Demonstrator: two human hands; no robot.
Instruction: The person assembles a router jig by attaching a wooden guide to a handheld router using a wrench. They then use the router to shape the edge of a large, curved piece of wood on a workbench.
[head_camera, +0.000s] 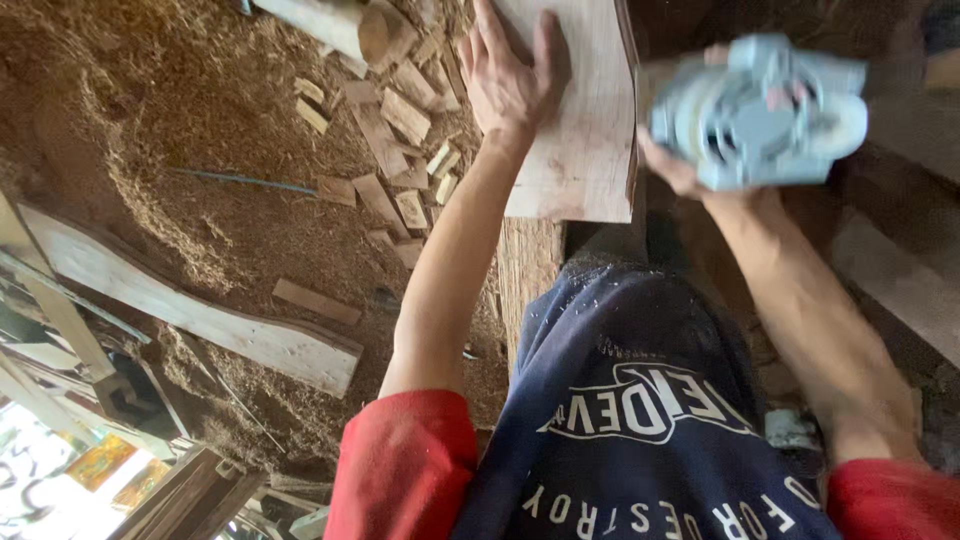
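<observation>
My left hand (505, 75) lies flat, fingers spread, on a pale wooden board (590, 150) that rests on a workbench in front of me. My right hand (675, 165) grips a light blue handheld power tool (760, 110), blurred by motion, held just to the right of the board's edge. Most of that hand is hidden behind the tool's body.
Sawdust and shavings cover the floor (180, 120) on the left. Several short wood offcuts (385, 140) lie scattered near the board. A long curved plank (200, 315) lies across the sawdust, a round log end (370, 30) sits at the top, and a thin blue cord (240, 180) crosses the shavings.
</observation>
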